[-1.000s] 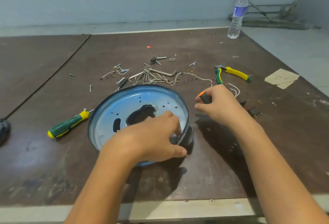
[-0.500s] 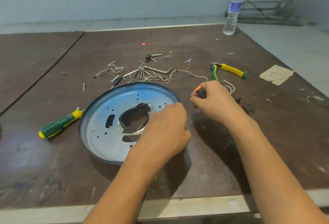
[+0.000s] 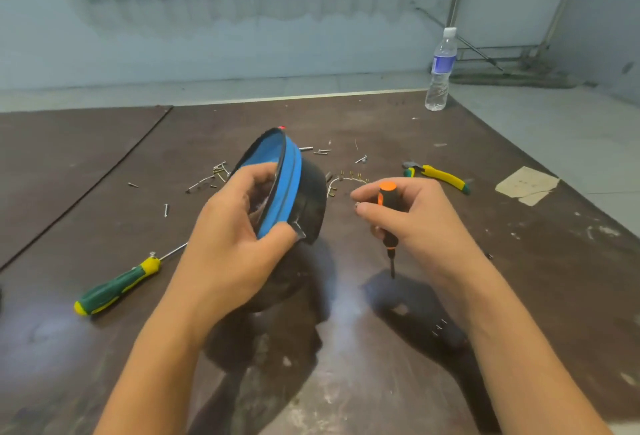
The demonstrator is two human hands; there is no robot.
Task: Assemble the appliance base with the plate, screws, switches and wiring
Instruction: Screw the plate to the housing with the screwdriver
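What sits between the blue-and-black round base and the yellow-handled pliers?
Head view: a thin white wire with small brass terminals on the table, and the right hand gripping an orange-black screwdriver.

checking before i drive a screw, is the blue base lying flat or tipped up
Tipped up: the left hand holds the blue base on edge, its rim edge-on to the camera.

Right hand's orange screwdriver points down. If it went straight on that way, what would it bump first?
Probably the bare brown table, just under the tip. The right hand holds the orange screwdriver tip-down, and nothing else shows beneath it. How high the tip hangs above the table is hard to judge.
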